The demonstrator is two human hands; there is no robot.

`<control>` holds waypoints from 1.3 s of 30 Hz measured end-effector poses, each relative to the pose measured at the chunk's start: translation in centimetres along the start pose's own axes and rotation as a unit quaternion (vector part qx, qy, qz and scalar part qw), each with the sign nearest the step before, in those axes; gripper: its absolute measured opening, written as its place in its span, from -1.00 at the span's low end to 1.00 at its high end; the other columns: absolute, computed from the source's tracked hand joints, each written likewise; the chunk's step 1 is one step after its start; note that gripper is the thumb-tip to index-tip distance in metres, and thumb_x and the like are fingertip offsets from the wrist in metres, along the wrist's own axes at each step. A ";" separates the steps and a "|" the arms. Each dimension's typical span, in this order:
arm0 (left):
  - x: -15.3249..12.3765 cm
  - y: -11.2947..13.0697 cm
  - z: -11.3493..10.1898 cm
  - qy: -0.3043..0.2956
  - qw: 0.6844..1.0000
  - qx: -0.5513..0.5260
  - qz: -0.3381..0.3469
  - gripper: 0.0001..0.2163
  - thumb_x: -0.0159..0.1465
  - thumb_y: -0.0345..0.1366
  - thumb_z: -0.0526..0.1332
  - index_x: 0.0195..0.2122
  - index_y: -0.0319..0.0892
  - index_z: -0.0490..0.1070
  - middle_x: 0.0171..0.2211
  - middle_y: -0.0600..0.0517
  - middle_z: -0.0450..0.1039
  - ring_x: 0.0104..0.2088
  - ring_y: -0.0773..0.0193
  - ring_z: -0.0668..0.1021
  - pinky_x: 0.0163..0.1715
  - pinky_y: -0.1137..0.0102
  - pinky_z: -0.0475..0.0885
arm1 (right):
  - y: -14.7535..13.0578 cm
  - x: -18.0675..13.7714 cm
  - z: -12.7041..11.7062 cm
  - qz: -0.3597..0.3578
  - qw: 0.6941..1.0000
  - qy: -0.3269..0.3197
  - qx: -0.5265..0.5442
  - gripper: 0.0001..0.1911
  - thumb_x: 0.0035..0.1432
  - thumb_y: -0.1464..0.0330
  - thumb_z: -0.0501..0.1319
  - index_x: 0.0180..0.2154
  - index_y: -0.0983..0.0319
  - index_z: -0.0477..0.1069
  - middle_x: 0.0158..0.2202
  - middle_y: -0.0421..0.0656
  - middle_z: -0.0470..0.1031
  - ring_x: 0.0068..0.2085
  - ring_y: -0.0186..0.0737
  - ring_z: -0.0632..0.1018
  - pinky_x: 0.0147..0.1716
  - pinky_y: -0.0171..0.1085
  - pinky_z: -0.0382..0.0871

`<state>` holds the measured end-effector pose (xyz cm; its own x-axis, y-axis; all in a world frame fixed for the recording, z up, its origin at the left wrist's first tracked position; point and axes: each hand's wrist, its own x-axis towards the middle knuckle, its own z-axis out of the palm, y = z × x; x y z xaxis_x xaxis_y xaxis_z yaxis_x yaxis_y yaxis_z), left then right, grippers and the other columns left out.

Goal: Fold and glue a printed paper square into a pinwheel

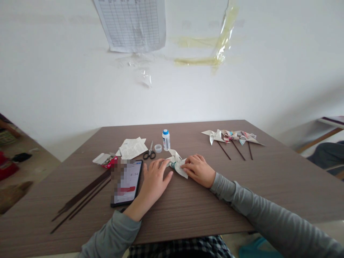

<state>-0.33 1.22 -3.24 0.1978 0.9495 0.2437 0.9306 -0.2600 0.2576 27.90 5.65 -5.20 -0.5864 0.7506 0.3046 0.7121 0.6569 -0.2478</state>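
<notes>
Left of the paper pinwheel [175, 165], the left hand [154, 181] has a wide grip; at the pinwheel's right, the right hand [200, 171] touches it, its grip impossible to tell.

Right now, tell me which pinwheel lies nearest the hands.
The green-printed pinwheel, between the left hand and right hand; the other three lie grouped to the right.

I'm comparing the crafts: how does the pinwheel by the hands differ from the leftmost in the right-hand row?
The near pinwheel is touched by the right hand; the leftmost row pinwheel lies untouched. The near pinwheel shows green near its middle; the leftmost row pinwheel looks mostly white. Both are folded paper with pointed blades.
</notes>
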 end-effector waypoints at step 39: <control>0.2 1.9 -1.6 -0.063 0.998 0.006 -0.014 -0.59 0.56 -0.18 0.53 0.40 0.14 0.84 0.55 -0.20 0.74 0.61 -0.47 0.65 0.75 -0.71 0.28 | -3.3 2.3 -0.3 0.038 0.994 -0.020 -0.096 -0.53 0.75 0.35 0.39 0.45 -0.18 0.83 0.19 0.04 0.71 0.25 0.19 0.65 0.52 0.23 0.43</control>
<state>0.97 0.61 -1.26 0.2078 0.9712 0.1166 0.9400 -0.2312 0.2508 24.27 5.18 -3.39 -0.5400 0.8022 0.2546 0.8134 0.5752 -0.0871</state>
